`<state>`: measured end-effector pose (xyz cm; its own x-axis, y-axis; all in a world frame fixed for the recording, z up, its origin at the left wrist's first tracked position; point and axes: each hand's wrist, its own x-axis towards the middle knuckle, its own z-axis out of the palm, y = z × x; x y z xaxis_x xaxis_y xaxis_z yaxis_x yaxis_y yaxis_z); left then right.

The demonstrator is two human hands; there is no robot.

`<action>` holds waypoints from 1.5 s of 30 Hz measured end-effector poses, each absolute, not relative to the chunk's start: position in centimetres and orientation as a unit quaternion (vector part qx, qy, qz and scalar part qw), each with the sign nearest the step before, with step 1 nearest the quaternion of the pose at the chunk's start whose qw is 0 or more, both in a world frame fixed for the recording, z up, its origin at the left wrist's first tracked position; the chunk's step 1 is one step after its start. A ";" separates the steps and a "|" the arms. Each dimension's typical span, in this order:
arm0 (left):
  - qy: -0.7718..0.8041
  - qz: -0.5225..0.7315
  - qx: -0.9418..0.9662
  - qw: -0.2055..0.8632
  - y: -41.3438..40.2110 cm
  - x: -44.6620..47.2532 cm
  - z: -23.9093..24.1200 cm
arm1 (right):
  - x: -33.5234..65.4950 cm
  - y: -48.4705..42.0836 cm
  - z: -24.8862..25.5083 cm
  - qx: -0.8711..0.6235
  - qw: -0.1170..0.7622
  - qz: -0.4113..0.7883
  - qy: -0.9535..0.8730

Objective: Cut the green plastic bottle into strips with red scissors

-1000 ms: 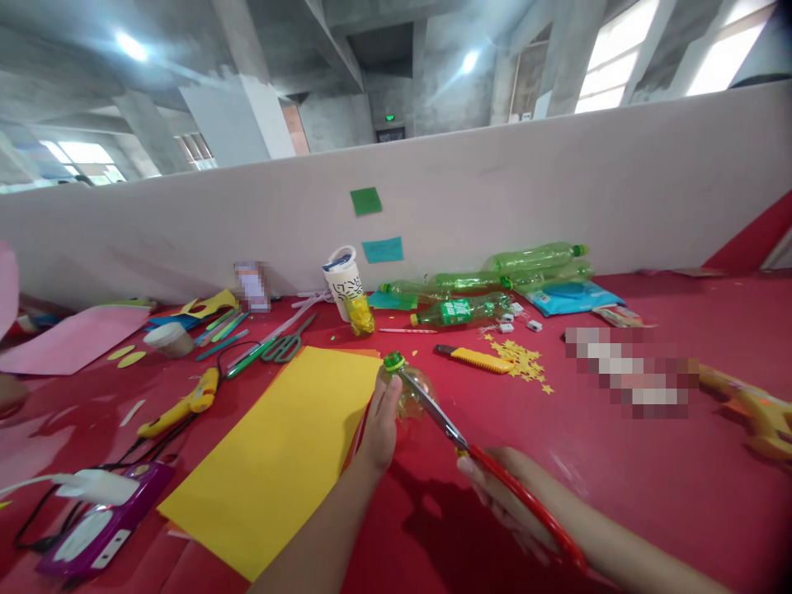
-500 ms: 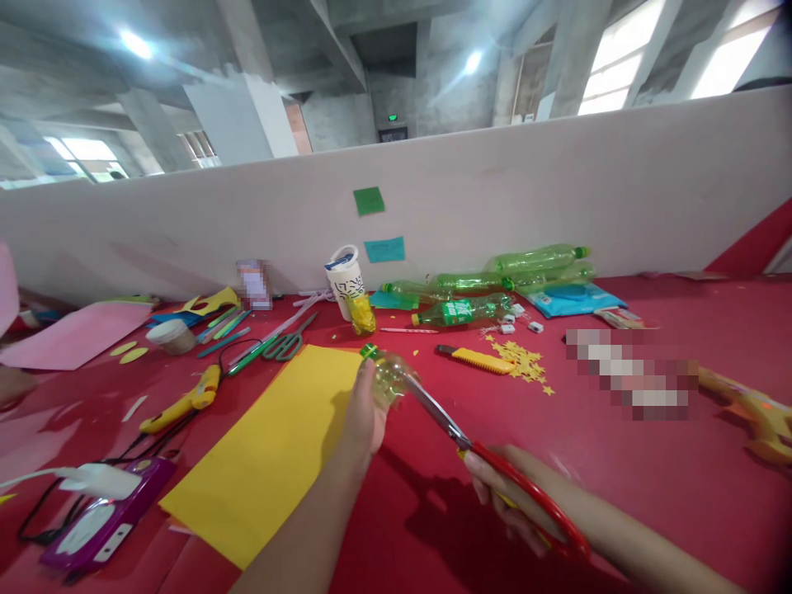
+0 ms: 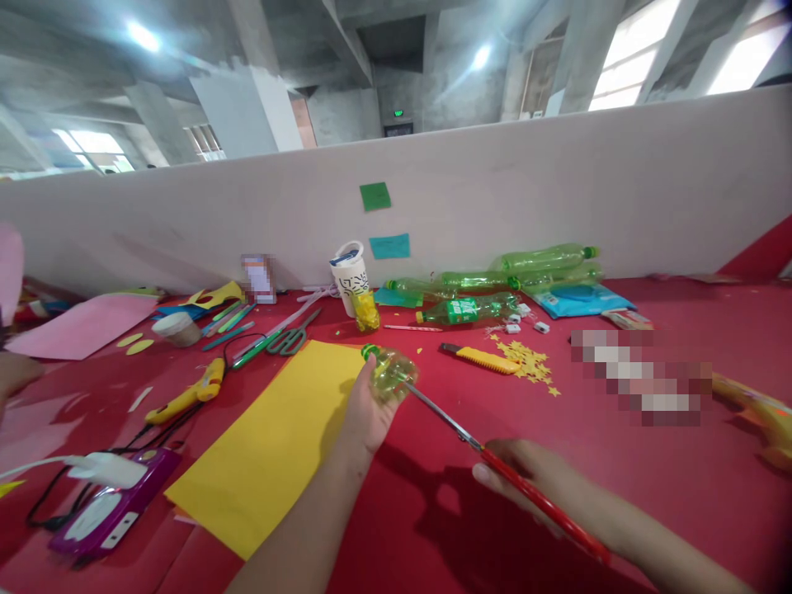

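Note:
My left hand (image 3: 371,408) is closed around the cut-off top of a clear green plastic bottle (image 3: 393,375), its green cap pointing up and left. My right hand (image 3: 525,470) grips red-handled scissors (image 3: 507,469), whose blades reach up and left to the bottle top's cut end. From this angle I cannot tell whether the tips are inside the plastic or just at its edge. Under my left forearm lie yellow paper sheets (image 3: 260,462). Beyond my hands are a yellow utility knife (image 3: 479,358) and a pile of small yellow stars (image 3: 530,363).
Several green bottles (image 3: 470,309) lie by the white partition (image 3: 495,190). A white cup (image 3: 351,280), grey scissors (image 3: 294,337), yellow glue gun (image 3: 191,394) and purple power strip (image 3: 117,503) with cords sit left. Another person's hand (image 3: 16,373) shows at the left edge.
The scissors have turned edge-on, and their tips have shifted slightly left along the bottle top. The bottle top has tilted a little. The whole view has shifted slightly.

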<state>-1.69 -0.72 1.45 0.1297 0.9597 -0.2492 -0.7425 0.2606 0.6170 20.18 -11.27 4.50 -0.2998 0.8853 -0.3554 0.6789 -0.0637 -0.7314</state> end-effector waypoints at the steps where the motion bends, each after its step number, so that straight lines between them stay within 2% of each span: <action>1: 0.310 0.577 0.179 0.734 -0.8 -1.6 1.4 | 20.0 -11.4 4.3 -0.583 0.126 0.448 -0.665; 9: 0.301 0.573 0.197 0.737 -1.7 -0.7 1.3 | 19.7 -11.5 3.2 -0.571 0.157 0.572 -0.567; 14: 0.313 0.569 0.197 0.735 -1.8 -0.5 1.3 | 19.3 -11.6 2.9 -0.555 0.190 0.610 -0.532; 27: 0.282 0.582 0.226 0.728 -1.7 -0.4 0.2 | 18.9 -11.6 3.4 -0.591 0.169 0.595 -0.518; 45: 0.305 0.581 0.205 0.726 -1.8 -0.2 0.7 | 18.7 -11.7 3.1 -0.581 0.188 0.614 -0.499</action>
